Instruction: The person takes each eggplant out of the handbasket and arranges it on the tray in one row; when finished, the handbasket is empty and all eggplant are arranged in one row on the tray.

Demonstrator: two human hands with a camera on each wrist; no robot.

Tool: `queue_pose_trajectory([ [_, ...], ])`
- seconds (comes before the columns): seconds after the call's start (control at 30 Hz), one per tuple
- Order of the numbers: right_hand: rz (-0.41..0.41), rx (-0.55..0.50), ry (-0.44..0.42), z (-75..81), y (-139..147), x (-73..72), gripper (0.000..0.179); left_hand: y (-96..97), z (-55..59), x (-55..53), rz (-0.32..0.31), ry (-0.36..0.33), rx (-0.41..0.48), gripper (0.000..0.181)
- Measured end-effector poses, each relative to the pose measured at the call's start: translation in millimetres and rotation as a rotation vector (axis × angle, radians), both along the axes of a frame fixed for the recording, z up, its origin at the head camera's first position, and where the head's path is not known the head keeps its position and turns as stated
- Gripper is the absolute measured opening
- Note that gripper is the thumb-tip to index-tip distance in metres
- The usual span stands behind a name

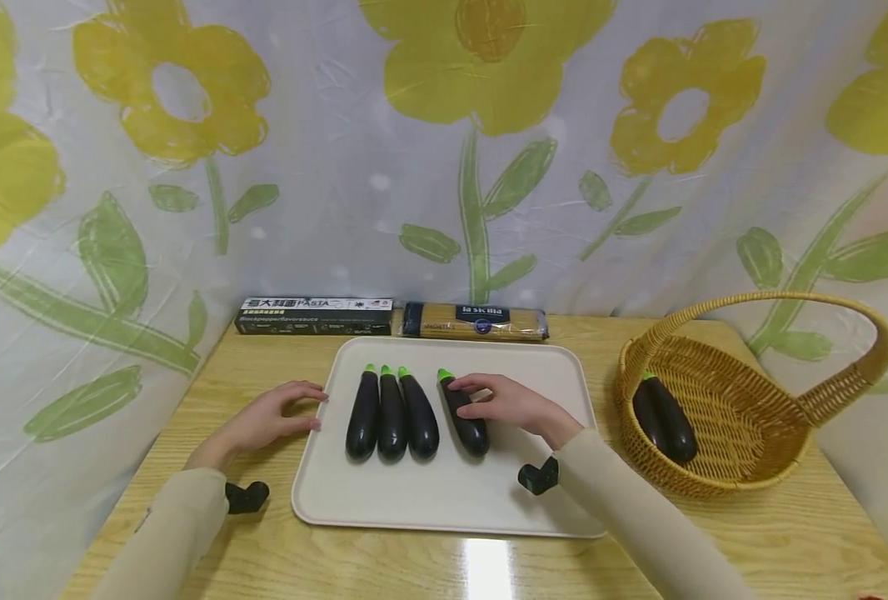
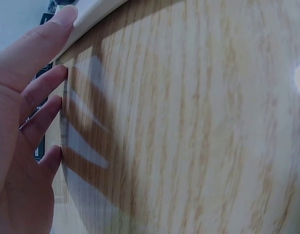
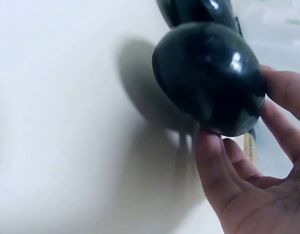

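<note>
On a white tray (image 1: 406,500) three dark purple eggplants (image 1: 392,421) with green stem ends lie side by side, left of the middle. To their right lies another eggplant (image 1: 474,435) (image 3: 208,78), which my right hand (image 1: 510,403) (image 3: 259,195) pinches between thumb and fingers from its right side. In the right wrist view its rounded lower end shows large, with a second dark eggplant partly hidden behind it. At the tray's left rim is my left hand (image 1: 275,417) (image 2: 23,97), fingers spread and holding nothing; its fingertips are at or near the rim.
A wicker basket (image 1: 759,482) with a tall handle stands right of the tray, with eggplants (image 1: 666,417) inside. Behind the tray lie a black pasta box (image 1: 312,318) and a spaghetti packet (image 1: 474,322). A flowered curtain (image 1: 324,167) hangs behind the wooden table (image 1: 369,567).
</note>
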State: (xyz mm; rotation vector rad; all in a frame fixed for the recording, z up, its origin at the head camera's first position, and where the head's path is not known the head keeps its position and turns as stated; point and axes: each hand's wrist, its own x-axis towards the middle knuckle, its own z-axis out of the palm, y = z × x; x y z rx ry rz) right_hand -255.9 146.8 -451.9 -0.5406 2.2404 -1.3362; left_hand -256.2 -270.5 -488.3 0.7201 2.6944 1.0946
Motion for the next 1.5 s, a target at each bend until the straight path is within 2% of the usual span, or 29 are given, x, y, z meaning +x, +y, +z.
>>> queue_pose_trajectory([
  [0.33, 0.062, 0.007, 0.098, -2.9, -5.9, -7.6, 0.038, 0.3, 0.5, -2.2, -0.007, -0.004, 0.000, 0.042],
  [0.53, -0.026, 0.080, 0.063, -1.6, 1.3, -9.0, 0.030, 2.1, 1.8, -2.9, -0.009, 0.000, -0.003, 0.042],
  [0.8, 0.028, 0.064, 0.079, -0.1, -0.6, -9.2, 0.037, 2.6, 2.8, -2.5, -0.008, -0.004, -0.005, 0.041],
  [1.27, 0.008, -0.070, -0.084, -4.0, -14.7, -8.5, 0.041, 0.9, 0.9, -2.1, -0.007, 0.010, -0.018, 0.040],
  [1.5, 0.025, -0.102, -0.088, -10.2, -15.0, -11.8, 0.040, -0.5, 0.0, -1.4, 0.000, 0.003, -0.020, 0.041],
])
